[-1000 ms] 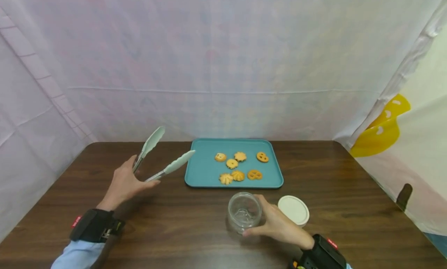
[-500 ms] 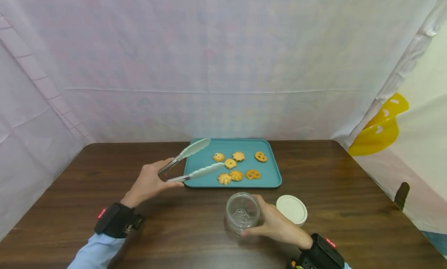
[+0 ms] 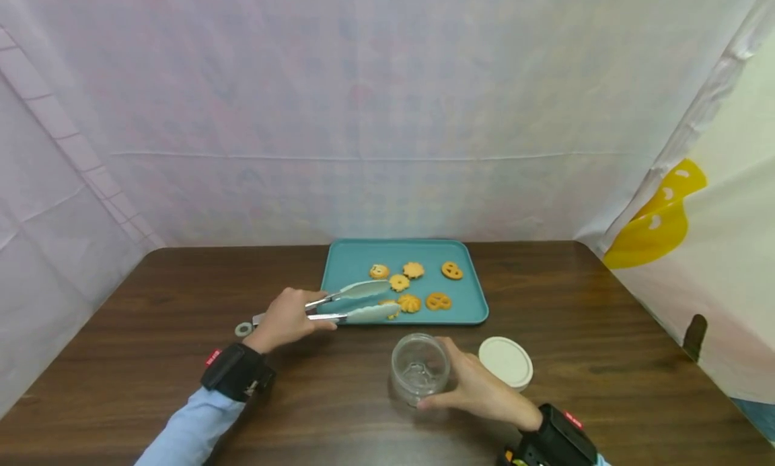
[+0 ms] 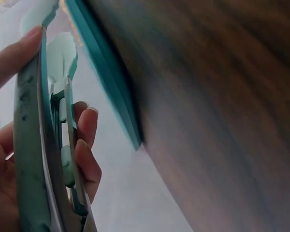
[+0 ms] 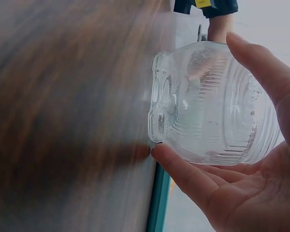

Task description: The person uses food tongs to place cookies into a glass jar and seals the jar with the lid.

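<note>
My left hand (image 3: pixel 287 321) grips a pair of metal tongs (image 3: pixel 363 290) with pale green scalloped heads. The heads reach over the left front of a teal tray (image 3: pixel 357 252), overlapping a flower-shaped cookie that is partly hidden. A swirled cookie (image 3: pixel 410 303) lies just right of the tips. In the left wrist view the thumb and curled fingers squeeze the tongs' handles (image 4: pixel 31 140). My right hand (image 3: pixel 478 389) holds a clear glass jar (image 3: pixel 420 372) from its right side. The jar is upright on the table, its mouth uncovered, nothing visible inside.
More cookies lie on the tray, including a round one (image 3: pixel 379 272) and pretzel-shaped ones (image 3: pixel 438 301). A white lid (image 3: pixel 506 362) rests right of the jar, behind my right hand. Pale cloth (image 3: pixel 363 116) hangs behind the brown wooden table (image 3: pixel 327 412).
My left hand has carried the tongs right and down from left of the tray to over its front-left cookie. The tongs' arms have drawn closer together. The right hand keeps its hold.
</note>
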{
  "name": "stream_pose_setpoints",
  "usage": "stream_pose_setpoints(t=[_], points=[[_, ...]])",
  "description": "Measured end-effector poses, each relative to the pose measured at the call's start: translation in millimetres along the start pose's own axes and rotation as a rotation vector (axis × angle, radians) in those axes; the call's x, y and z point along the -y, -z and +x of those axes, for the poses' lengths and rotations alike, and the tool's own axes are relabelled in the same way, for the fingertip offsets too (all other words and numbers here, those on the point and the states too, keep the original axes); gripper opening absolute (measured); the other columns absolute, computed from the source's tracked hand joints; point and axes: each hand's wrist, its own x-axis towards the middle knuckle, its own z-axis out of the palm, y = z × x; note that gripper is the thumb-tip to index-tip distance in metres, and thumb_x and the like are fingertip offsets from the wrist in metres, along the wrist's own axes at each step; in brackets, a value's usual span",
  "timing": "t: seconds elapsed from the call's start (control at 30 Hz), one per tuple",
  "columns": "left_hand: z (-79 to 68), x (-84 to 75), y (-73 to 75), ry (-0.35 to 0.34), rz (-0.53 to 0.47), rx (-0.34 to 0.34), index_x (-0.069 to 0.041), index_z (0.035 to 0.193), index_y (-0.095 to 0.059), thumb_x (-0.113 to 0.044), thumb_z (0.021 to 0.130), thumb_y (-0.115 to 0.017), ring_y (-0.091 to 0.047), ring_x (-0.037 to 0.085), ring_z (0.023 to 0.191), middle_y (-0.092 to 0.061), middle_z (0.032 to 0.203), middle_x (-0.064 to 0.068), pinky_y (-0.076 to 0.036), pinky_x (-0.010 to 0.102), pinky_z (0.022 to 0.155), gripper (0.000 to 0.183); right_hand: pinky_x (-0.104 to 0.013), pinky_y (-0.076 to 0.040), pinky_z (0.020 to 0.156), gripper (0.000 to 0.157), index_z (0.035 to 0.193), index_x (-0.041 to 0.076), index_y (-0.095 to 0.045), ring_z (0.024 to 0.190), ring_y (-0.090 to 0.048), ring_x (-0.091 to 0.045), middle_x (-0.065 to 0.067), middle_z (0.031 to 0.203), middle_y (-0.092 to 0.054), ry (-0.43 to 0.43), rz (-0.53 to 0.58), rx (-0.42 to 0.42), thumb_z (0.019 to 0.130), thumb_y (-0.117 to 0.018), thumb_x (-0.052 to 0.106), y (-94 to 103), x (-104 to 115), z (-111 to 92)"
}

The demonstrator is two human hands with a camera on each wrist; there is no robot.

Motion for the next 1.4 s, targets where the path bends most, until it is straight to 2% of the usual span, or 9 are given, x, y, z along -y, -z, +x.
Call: stream_pose_setpoints(t=[0.23,0.3,0.43,0.53,0.63,0.77,0.97,1.1,1.4], points=[[10.7,-2.4,-1.3,0.097,-0.003,0.108,0.003,0.106,-0.065,-0.04,0.064,-0.075,-0.055,0.018,0.069,-0.067,0.098,0.027,-0.048,0.036,0.062,0.06,-0.047,-0.049,0.08,0.077,0.123,0.009,-0.039,0.097,-0.058,-0.023,-0.011,0.109,-0.063,0.005,0.002,0.012,0.065,-0.069,0.05,-1.0,-1,0],[13.4,-2.8,0.0,0.098,0.0,0.12,0.003,0.106,-0.064,-0.039,0.065,-0.075,-0.048,0.016,0.064,-0.066,0.099,0.028,-0.043,0.032,0.059,0.06,-0.046,-0.049,0.08,0.077,0.123,0.009,-0.039,0.097,-0.058,-0.022,-0.011,0.109,-0.063,0.005,-0.003,0.01,0.065,-0.069,0.051,-1.1,-1,0],[16.6,-2.6,1.8,0.121,0.01,0.115,0.002,0.108,-0.063,-0.037,0.065,-0.075,-0.037,0.014,0.054,-0.068,0.087,0.029,-0.033,0.028,0.052,0.06,-0.046,-0.049,0.08,0.078,0.123,0.009,-0.039,0.097,-0.058,-0.022,-0.011,0.109,-0.064,0.009,-0.005,0.006,0.065,-0.069,0.051,-1.4,-1,-1],[17.5,-0.5,2.7,0.149,0.028,0.096,0.003,0.109,-0.063,-0.037,0.063,-0.076,-0.039,0.016,0.055,-0.068,0.087,0.029,-0.037,0.03,0.051,0.062,-0.046,-0.049,0.08,0.077,0.123,0.009,-0.039,0.097,-0.058,-0.022,-0.011,0.11,-0.063,0.013,0.0,0.008,0.065,-0.069,0.05,-1.6,-1,-1],[18.0,2.5,3.7,0.177,0.058,0.09,0.005,0.11,-0.062,-0.04,0.061,-0.077,-0.048,0.018,0.065,-0.066,0.098,0.028,-0.045,0.035,0.059,0.068,-0.046,-0.049,0.08,0.078,0.124,0.009,-0.038,0.097,-0.058,-0.022,-0.011,0.11,-0.063,0.011,0.003,0.012,0.066,-0.069,0.05,-1.4,-1,-1],[17.6,4.8,7.1,0.209,0.026,0.113,0.006,0.114,-0.058,-0.043,0.056,-0.079,-0.047,0.02,0.067,-0.066,0.098,0.026,-0.045,0.037,0.06,0.079,-0.046,-0.049,0.08,0.078,0.124,0.009,-0.038,0.098,-0.057,-0.023,-0.011,0.111,-0.063,0.006,0.008,0.021,0.066,-0.069,0.05,-0.6,0,0],[17.6,5.4,8.1,0.183,-0.021,0.152,0.005,0.115,-0.057,-0.047,0.055,-0.078,-0.046,0.019,0.066,-0.065,0.101,0.028,-0.04,0.033,0.059,0.082,-0.047,-0.049,0.081,0.077,0.124,0.009,-0.038,0.098,-0.057,-0.023,-0.011,0.111,-0.063,0.007,0.012,0.023,0.066,-0.069,0.05,0.0,0,-1],[17.7,7.2,4.3,0.176,-0.014,0.163,0.001,0.114,-0.06,-0.045,0.057,-0.078,-0.049,0.02,0.071,-0.062,0.109,0.03,-0.042,0.034,0.062,0.075,-0.047,-0.049,0.081,0.078,0.124,0.009,-0.038,0.099,-0.057,-0.023,-0.01,0.112,-0.062,0.014,0.01,0.023,0.066,-0.069,0.05,-0.3,0,-1],[18.4,9.9,0.4,0.175,-0.012,0.168,0.001,0.112,-0.061,-0.042,0.059,-0.077,-0.048,0.019,0.068,-0.062,0.109,0.029,-0.04,0.032,0.061,0.07,-0.047,-0.048,0.082,0.078,0.125,0.011,-0.037,0.099,-0.057,-0.023,-0.009,0.113,-0.062,0.012,0.007,0.025,0.066,-0.069,0.051,0.5,1,-1]])
